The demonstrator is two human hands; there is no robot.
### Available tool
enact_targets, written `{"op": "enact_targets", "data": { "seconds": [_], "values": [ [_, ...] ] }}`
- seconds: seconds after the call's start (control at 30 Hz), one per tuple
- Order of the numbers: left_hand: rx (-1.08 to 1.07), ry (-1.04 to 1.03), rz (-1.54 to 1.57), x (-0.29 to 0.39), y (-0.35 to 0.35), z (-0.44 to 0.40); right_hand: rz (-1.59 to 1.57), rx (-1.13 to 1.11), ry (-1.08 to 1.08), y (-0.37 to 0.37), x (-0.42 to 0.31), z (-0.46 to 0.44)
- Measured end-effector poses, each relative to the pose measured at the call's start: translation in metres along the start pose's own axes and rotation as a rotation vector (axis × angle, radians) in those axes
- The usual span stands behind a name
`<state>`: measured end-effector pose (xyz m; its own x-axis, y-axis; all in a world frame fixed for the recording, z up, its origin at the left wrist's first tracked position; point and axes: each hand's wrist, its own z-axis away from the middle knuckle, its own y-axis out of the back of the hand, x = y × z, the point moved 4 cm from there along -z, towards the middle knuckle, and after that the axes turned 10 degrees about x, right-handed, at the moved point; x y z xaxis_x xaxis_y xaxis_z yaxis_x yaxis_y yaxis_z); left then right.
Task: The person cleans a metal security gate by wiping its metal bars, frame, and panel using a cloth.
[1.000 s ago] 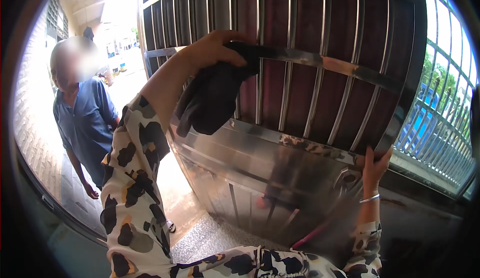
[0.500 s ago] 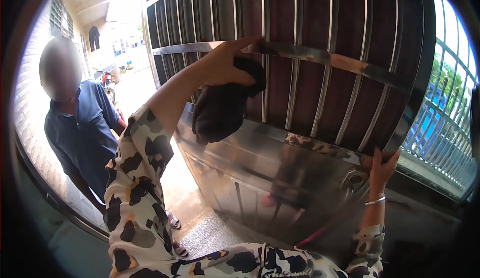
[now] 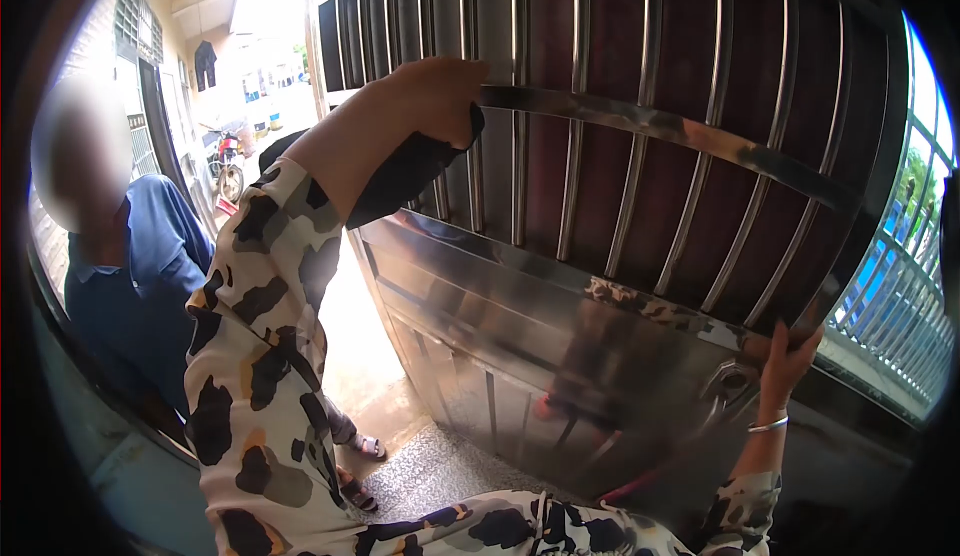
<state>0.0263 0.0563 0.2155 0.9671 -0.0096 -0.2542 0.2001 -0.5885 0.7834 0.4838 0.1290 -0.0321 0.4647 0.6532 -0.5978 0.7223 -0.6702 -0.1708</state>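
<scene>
A stainless-steel door (image 3: 500, 291) with upright bars over a shiny lower panel fills the middle of the view. My left hand (image 3: 432, 101) is closed on a black cloth (image 3: 405, 176) at the horizontal crossbar (image 3: 600, 108). The cloth hangs below the hand, partly behind my forearm. Low on the right, my right hand (image 3: 790, 364) grips the door's edge beside the round lock plate (image 3: 730, 384); some of its fingertips are hidden behind the frame.
A person in a dark blue shirt (image 3: 145, 276) stands close on the left. Behind them are a red motorbike (image 3: 228, 166) and hanging dark clothing (image 3: 205, 66). A speckled stone step (image 3: 440, 471) lies below the door. Metal railings (image 3: 890, 306) stand on the right.
My left hand has slid left along the crossbar with the cloth, which now hangs further behind my forearm. My right hand keeps its hold. The view has shifted slightly left.
</scene>
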Motion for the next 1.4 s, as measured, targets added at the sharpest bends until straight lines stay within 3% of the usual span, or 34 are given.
{"op": "enact_targets", "data": {
  "seconds": [0.07,0.2,0.4,0.5,0.57,0.8,0.9,1.0,1.07,1.17,1.4],
  "values": [
    [-0.160,0.148,-0.202,0.014,0.009,0.001,0.033,-0.001,0.064,0.001,0.001,-0.002],
    [-0.204,0.061,-0.268,0.010,0.009,-0.004,0.023,0.003,0.129,0.001,0.001,-0.002],
    [-0.204,0.066,-0.041,0.000,0.000,-0.012,0.002,-0.011,0.077,0.000,0.000,-0.003],
    [-0.091,0.141,0.130,-0.005,0.001,-0.014,-0.009,-0.013,0.034,-0.001,-0.001,-0.003],
    [-0.111,0.158,0.365,-0.006,0.005,-0.007,-0.006,-0.017,0.020,0.001,-0.002,-0.002],
    [-0.089,0.053,0.269,-0.002,0.009,0.004,0.018,0.017,0.115,-0.001,-0.006,-0.002],
    [-0.183,0.066,0.190,0.002,-0.001,0.000,0.020,-0.032,0.004,0.002,0.010,-0.002],
    [-0.269,0.139,0.136,-0.002,-0.012,-0.007,0.027,-0.009,0.061,0.001,0.000,-0.002],
    [-0.165,0.252,0.367,-0.007,-0.006,-0.007,-0.006,-0.005,0.082,-0.001,-0.001,-0.003],
    [-0.030,0.168,0.585,-0.013,-0.005,-0.003,-0.019,-0.005,0.078,0.000,0.000,-0.002],
    [-0.058,0.098,0.340,-0.004,-0.006,0.006,0.043,-0.003,0.079,0.001,0.005,-0.002]
  ]
}}
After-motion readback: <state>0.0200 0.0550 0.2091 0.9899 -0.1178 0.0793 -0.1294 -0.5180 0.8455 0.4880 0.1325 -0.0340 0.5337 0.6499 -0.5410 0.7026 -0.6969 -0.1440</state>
